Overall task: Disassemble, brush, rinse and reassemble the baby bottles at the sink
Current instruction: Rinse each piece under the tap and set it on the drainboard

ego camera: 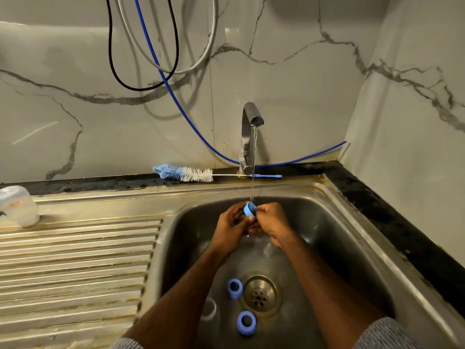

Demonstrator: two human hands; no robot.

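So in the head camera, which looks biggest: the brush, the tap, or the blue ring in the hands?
1. Brush, longest.
2. Tap.
3. Blue ring held in both hands, smallest.

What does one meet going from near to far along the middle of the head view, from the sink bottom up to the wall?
Lower blue plastic ring → round metal drain → blue ring held under the water → chrome tap

A blue ring (249,209) sits tilted under the stream; two more (234,287) (246,322) and, apparently, a clear bottle (210,308) lie in the sink (334,222).
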